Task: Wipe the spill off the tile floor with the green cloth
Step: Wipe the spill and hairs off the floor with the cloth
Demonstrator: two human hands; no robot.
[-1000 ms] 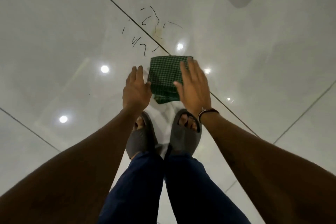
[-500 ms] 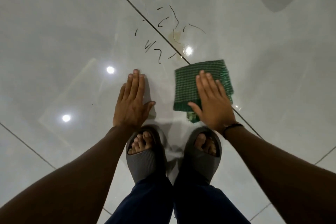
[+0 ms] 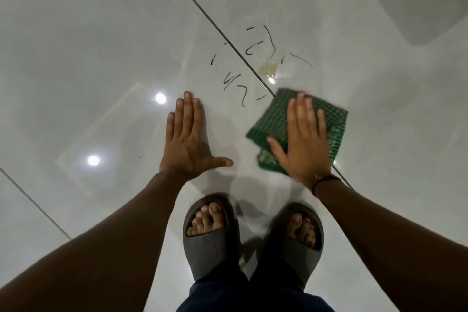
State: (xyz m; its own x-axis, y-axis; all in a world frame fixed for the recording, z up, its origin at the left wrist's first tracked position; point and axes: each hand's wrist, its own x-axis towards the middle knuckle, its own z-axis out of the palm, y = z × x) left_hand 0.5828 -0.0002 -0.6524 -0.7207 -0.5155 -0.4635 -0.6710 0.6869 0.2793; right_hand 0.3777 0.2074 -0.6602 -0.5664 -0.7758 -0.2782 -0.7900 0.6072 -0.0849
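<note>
Right hand (image 3: 302, 139) lies flat and open on the green cloth (image 3: 329, 121), pressing it near the spill (image 3: 269, 68); left hand (image 3: 187, 139), open, props on the floor (image 3: 76, 58).

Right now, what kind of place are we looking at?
Probably a room in a home, though which room is unclear: glossy pale tile floor with dark grout lines, mirrored ceiling spotlights, and a person in soft slide sandals.
</note>
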